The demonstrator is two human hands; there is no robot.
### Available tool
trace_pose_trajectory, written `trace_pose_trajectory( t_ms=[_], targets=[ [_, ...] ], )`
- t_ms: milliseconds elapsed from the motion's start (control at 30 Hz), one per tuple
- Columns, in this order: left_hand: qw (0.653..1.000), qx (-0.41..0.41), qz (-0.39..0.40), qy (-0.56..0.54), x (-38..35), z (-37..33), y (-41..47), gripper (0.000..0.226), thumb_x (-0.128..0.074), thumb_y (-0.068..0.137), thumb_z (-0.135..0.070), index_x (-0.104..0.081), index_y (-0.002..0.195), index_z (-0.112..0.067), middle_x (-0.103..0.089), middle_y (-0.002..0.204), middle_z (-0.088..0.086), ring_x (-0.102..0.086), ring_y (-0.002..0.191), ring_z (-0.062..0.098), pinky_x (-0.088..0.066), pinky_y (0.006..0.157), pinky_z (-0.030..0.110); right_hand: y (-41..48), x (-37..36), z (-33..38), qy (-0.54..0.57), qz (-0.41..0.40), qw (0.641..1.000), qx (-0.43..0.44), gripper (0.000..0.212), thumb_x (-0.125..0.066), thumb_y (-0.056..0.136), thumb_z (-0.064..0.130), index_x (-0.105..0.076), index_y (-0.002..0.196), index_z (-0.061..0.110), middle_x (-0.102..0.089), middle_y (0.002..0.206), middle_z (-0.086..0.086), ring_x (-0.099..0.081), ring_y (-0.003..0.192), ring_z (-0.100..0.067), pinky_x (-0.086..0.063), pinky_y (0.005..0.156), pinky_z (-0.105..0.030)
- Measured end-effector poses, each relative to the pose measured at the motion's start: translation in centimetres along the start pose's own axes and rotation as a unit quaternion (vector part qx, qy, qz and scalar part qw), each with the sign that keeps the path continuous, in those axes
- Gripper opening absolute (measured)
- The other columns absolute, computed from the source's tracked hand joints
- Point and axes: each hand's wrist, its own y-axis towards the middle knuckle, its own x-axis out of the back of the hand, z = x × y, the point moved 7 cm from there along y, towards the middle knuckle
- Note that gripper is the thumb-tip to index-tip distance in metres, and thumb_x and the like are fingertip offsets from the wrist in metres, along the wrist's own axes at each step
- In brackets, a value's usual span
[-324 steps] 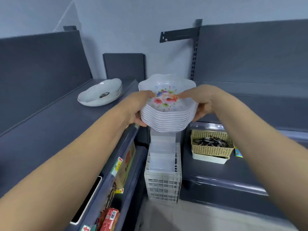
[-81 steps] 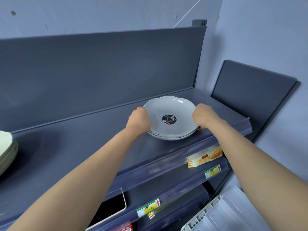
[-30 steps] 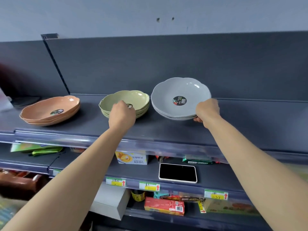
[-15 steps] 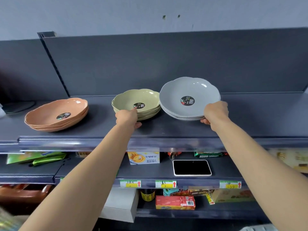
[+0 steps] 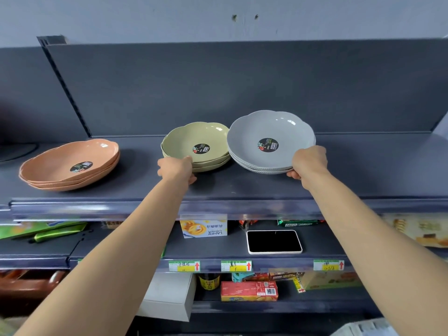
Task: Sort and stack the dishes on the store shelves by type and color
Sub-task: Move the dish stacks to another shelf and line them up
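Observation:
Three short stacks of flower-rimmed plates stand on the top dark shelf [image 5: 363,170]. The grey stack [image 5: 271,132] is at the right, tilted up toward me, and my right hand [image 5: 309,162] grips its near right rim. The green stack [image 5: 194,139] sits just left of it, their rims touching or nearly so. My left hand [image 5: 175,168] is closed on the green stack's near left rim. The orange stack [image 5: 68,163] lies apart at the left. Each top plate has a round dark sticker.
The shelf's dark back panel [image 5: 242,88] rises right behind the plates. Below, a white-framed black tablet [image 5: 274,241] and a biscuit box [image 5: 203,229] sit on the second shelf. Price tags line its edge, with packaged goods [image 5: 249,291] lower down.
The grey stack, held by my right hand, has come in beside the green stack. My left hand has settled on the green stack's rim. The view has shifted slightly.

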Motion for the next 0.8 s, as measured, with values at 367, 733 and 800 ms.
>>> trace_pose_trajectory(
  t_ms=[367, 733, 800],
  targets=[
    [0.995, 0.041, 0.044, -0.075, -2.5, 0.3, -2.6, 0.042, -0.046, 0.095, -0.005, -0.042, 0.136, -0.008, -0.049, 0.135, 0.007, -0.057, 0.059, 0.025, -0.058, 0.065, 0.035, 1.1, 1.0, 0.2, -0.014, 0.037, 0.999, 0.02, 0.041, -0.036, 0.089, 0.004, -0.048, 0.128, 0.002, -0.062, 0.118, -0.018, -0.058, 0.056, -0.025, -0.03, 0.025, -0.009],
    [0.996, 0.038, 0.011, -0.081, -3.3, 0.7, -5.0, 0.047, -0.042, 0.091, 0.005, -0.041, 0.137, -0.005, -0.049, 0.137, 0.014, -0.059, 0.078, 0.033, -0.056, 0.072, 0.039, 3.1, 3.4, -0.1, -0.006, 0.047, 0.999, 0.027, 0.043, -0.033, 0.087, 0.002, -0.052, 0.125, 0.003, -0.066, 0.111, -0.018, -0.057, 0.048, -0.022, -0.032, 0.026, -0.012],
    [0.997, 0.037, 0.012, -0.069, -3.4, 0.7, -5.6, 0.046, -0.042, 0.09, 0.004, -0.043, 0.135, -0.003, -0.052, 0.131, 0.015, -0.061, 0.09, 0.036, -0.056, 0.068, 0.039, 3.3, 3.7, -0.2, 0.006, 0.05, 0.998, 0.023, 0.043, -0.033, 0.087, 0.002, -0.049, 0.127, 0.002, -0.065, 0.114, -0.019, -0.056, 0.049, -0.022, -0.03, 0.025, -0.01]
  ],
)
